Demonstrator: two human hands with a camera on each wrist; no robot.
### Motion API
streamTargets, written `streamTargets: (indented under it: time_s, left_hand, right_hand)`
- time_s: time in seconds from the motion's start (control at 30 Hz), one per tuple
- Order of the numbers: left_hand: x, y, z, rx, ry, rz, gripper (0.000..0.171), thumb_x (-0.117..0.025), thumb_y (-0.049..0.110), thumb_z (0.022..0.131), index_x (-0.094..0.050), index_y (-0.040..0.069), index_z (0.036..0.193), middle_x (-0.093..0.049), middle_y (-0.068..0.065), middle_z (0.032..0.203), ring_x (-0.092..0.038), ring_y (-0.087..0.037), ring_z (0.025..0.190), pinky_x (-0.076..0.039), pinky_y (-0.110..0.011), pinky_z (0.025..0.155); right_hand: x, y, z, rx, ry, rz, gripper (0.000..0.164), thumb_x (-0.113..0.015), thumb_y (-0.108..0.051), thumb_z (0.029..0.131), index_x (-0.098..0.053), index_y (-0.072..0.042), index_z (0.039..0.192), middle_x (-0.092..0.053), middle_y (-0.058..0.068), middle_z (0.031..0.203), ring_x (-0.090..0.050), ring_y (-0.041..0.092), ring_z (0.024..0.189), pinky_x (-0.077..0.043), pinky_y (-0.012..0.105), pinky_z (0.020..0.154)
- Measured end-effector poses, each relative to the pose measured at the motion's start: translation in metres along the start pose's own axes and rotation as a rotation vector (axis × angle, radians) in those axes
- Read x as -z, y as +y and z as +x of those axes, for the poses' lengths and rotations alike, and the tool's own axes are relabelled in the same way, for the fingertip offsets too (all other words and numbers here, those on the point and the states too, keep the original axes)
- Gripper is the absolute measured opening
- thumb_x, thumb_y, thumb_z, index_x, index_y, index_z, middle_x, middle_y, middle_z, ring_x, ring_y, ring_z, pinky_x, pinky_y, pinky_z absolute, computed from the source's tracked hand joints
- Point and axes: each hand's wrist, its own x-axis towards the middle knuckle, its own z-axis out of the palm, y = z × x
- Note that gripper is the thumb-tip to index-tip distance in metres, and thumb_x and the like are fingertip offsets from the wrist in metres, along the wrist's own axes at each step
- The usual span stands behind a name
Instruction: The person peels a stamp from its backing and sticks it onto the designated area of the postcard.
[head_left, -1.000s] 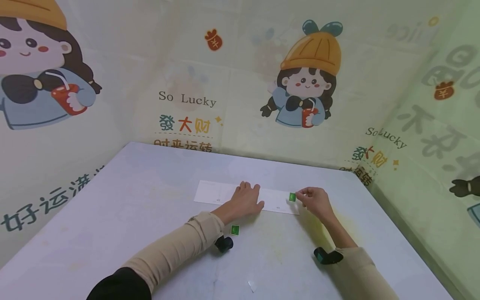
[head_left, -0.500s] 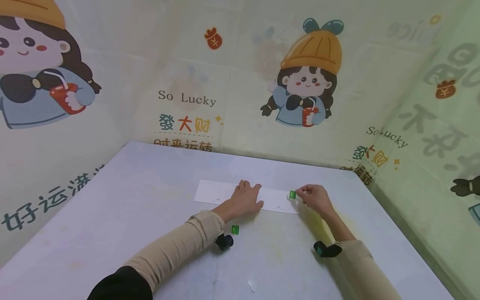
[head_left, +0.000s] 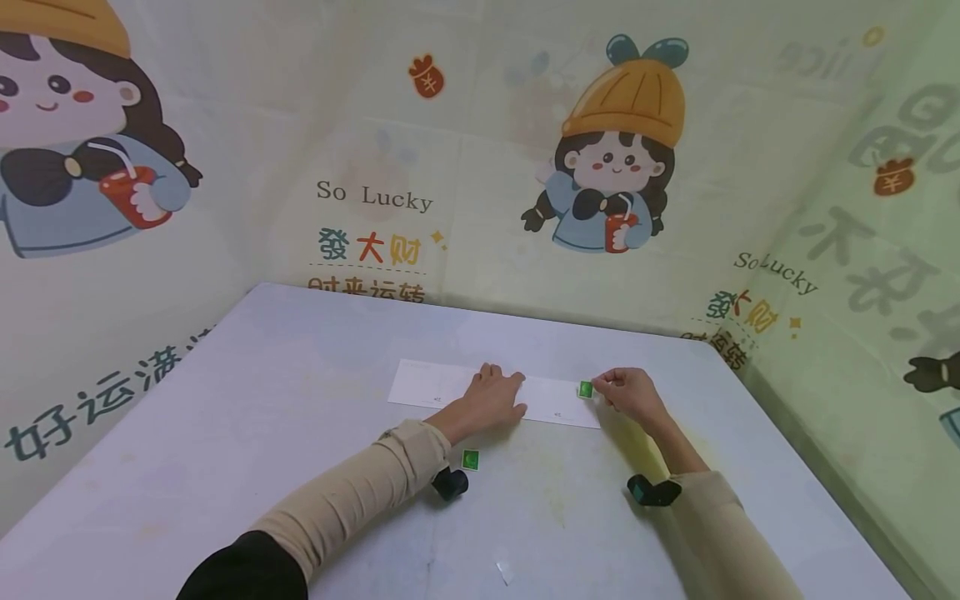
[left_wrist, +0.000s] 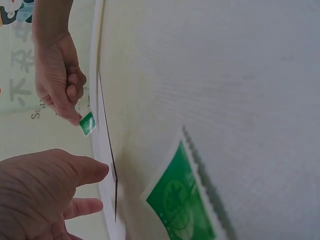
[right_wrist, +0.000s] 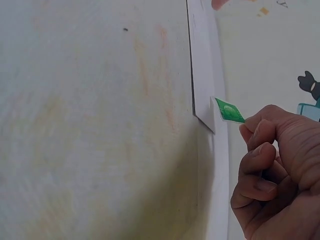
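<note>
One green stamp (head_left: 586,389) is pinched at its edge by the right hand (head_left: 628,392); beneath that grip I see the end of a white paper strip (head_left: 558,400). Left of it, the left hand (head_left: 491,404) rests on the strip, fingers spread. A second stamp (head_left: 470,460) lies on the table (head_left: 360,500) below that hand.

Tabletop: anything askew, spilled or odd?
A small pale scrap lies on the near side, apart from the white paper and the loose green stamp; it looks like stray litter. Yellow-orange smudges mar the whitish tabletop, perhaps stains; no wet spill shows.
</note>
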Motion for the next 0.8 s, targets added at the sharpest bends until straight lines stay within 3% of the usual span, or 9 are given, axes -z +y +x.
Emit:
streamTargets:
  time_s: [0.53, 0.8]
  left_hand:
    - [-0.002, -0.001, 0.002, -0.01, -0.017, 0.027, 0.046, -0.062, 0.035, 0.101, -0.059, 0.011, 0.139, -0.058, -0.017, 0.124, -0.044, -0.029, 0.113, -0.039, -0.046, 0.106]
    - [-0.003, -0.001, 0.002, 0.002, -0.03, 0.022, 0.048, -0.062, 0.037, 0.101, -0.057, 0.011, 0.141, -0.056, -0.017, 0.126, -0.044, -0.029, 0.115, -0.039, -0.046, 0.107]
  right_hand:
    - [-0.002, 0.004, 0.008, 0.053, -0.025, -0.064, 0.024, -0.064, -0.021, 0.101, -0.07, 0.002, 0.103, -0.06, 0.004, 0.073, -0.051, 0.019, 0.069, -0.041, 0.03, 0.06]
    - [-0.004, 0.007, 0.012, 0.062, -0.047, -0.093, 0.021, -0.063, -0.018, 0.1, -0.07, 0.002, 0.103, -0.063, 0.007, 0.08, -0.053, 0.02, 0.072, -0.043, 0.03, 0.063]
